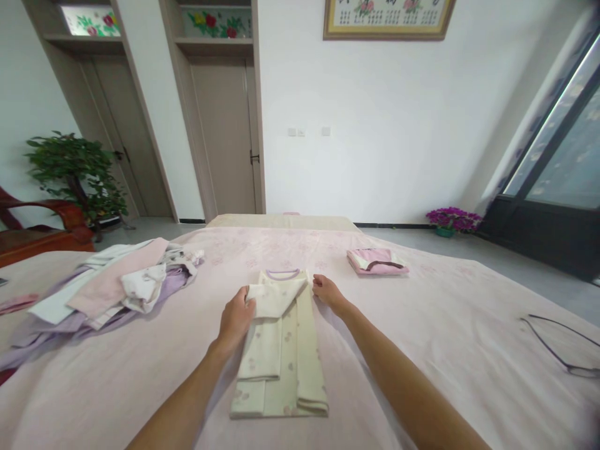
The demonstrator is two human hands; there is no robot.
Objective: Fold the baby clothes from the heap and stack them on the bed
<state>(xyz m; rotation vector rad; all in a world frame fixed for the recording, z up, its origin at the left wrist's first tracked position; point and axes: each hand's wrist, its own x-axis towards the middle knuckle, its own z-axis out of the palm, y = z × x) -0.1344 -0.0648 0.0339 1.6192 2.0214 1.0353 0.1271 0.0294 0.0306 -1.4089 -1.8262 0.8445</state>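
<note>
A cream long-sleeved child's top [289,356] with a faint print lies flat before me, its lavender-trimmed neckline [281,274] facing away. Its sides are folded inward, with one sleeve laid down along the left part. Across the upper part runs a loose flap of cloth [272,300]. At the upper left edge, my left hand [237,320] is closed on the fabric, thumb on top. My right hand [329,294] is closed at the right shoulder edge, its fingertips pinched against the cloth; the exact grip is small to see.
A pile of loose clothes [135,281] lies to the left on the pink bedspread [435,350]. A folded pink garment [377,262] sits beyond my right hand. Eyeglasses [562,359] rest at the far right. A potted plant [77,175] and wooden chair [47,225] stand at left.
</note>
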